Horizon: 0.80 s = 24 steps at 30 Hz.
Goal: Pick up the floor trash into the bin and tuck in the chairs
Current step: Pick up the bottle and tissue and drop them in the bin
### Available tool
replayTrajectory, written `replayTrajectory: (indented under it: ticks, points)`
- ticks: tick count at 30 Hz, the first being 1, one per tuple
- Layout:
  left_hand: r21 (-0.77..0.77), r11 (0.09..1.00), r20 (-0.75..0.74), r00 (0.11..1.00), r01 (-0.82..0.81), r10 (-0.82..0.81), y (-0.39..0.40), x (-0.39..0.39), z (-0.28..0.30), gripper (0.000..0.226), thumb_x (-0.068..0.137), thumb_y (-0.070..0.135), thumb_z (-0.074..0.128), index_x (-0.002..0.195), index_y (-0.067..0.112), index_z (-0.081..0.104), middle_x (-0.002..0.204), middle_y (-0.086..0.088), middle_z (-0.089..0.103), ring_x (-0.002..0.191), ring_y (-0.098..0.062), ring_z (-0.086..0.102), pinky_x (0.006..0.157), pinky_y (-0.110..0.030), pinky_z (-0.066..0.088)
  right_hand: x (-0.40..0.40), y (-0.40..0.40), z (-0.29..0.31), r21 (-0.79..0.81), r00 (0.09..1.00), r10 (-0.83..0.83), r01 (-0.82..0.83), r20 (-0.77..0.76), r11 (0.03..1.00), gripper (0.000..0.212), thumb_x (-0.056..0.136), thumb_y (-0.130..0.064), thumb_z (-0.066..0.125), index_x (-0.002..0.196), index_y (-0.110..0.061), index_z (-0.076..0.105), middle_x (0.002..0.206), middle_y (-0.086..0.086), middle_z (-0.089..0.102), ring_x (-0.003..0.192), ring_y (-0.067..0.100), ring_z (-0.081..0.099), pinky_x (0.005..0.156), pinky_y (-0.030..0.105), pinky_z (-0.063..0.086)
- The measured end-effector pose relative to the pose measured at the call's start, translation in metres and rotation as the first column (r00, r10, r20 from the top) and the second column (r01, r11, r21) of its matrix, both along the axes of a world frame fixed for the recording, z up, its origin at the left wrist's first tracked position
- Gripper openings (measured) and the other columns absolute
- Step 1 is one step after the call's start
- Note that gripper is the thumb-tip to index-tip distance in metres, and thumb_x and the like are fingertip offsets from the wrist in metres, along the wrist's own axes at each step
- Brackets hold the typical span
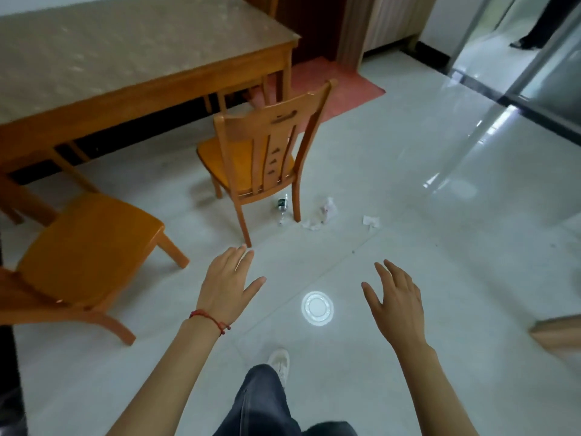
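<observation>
Two wooden chairs are standing pulled out from the dining table point(141, 55): the far chair point(261, 152) is angled with its back toward me, the near chair point(85, 256) is sitting at my left. I am holding both hands out over the white tile floor point(440, 190), empty, fingers spread, touching nothing. My left hand point(228, 284), with a red string bracelet point(209, 319) at the wrist, is hovering near the far chair's back leg; my right hand point(394, 297) is well apart from it. Trash is lying by that chair: a small plastic bottle point(282, 206) between its rear legs, crumpled tissues point(320, 215) just beside it, a paper scrap point(371, 221) farther right. No bin is showing.
</observation>
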<state>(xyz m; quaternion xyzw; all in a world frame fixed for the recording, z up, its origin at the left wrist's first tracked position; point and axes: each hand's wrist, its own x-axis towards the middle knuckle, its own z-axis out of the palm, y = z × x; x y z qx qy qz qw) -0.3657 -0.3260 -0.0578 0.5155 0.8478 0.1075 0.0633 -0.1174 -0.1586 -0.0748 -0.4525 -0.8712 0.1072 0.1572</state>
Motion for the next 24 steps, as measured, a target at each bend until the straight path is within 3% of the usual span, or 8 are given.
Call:
replayTrajectory:
  ticks: [4,15,21,24]
  points:
    - [0.012,0.998,-0.003,0.998,0.057,-0.057,0.060,-0.033,-0.001,0.055,0.084,0.043,0.058,0.109,-0.005,0.062,0.111,-0.025,0.063,0.102,-0.042,0.059,0.084,-0.050,0.047,-0.022,0.040,0.002,-0.003,0.999,-0.041,0.041,-0.001,0.999,0.044,0.080,-0.022,0.071,0.117,-0.002,0.058,0.123,0.020,0.057,0.112,0.039,0.054,0.089,0.051,0.043]
    - [-0.054,0.993,0.034,0.995,0.100,-0.098,0.201,-0.074,-0.041,0.056,0.079,0.041,0.053,0.112,-0.003,0.061,0.115,-0.024,0.061,0.107,-0.041,0.057,0.088,-0.050,0.045,-0.068,0.170,-0.029,-0.087,0.998,-0.056,0.058,0.016,0.995,0.045,0.083,-0.025,0.067,0.121,-0.003,0.056,0.126,0.019,0.056,0.115,0.038,0.052,0.091,0.050,0.042]
    - [-0.092,0.995,0.052,0.998,0.040,-0.035,0.277,-0.087,-0.069,0.053,0.082,0.042,0.053,0.111,-0.002,0.061,0.116,-0.023,0.061,0.109,-0.040,0.056,0.090,-0.050,0.045,-0.096,0.261,-0.057,-0.169,0.999,0.034,-0.033,0.003,0.985,0.043,0.085,-0.024,0.065,0.122,-0.004,0.056,0.127,0.018,0.055,0.116,0.037,0.051,0.091,0.049,0.041]
    - [-0.118,0.993,0.087,0.996,-0.011,0.021,0.317,-0.093,-0.085,0.051,0.087,0.042,0.052,0.112,-0.002,0.061,0.118,-0.024,0.060,0.111,-0.041,0.054,0.091,-0.053,0.045,-0.111,0.303,-0.077,-0.217,0.998,0.066,-0.063,0.007,0.974,0.045,0.086,-0.032,0.055,0.122,-0.006,0.056,0.127,0.017,0.055,0.115,0.036,0.052,0.091,0.049,0.042]
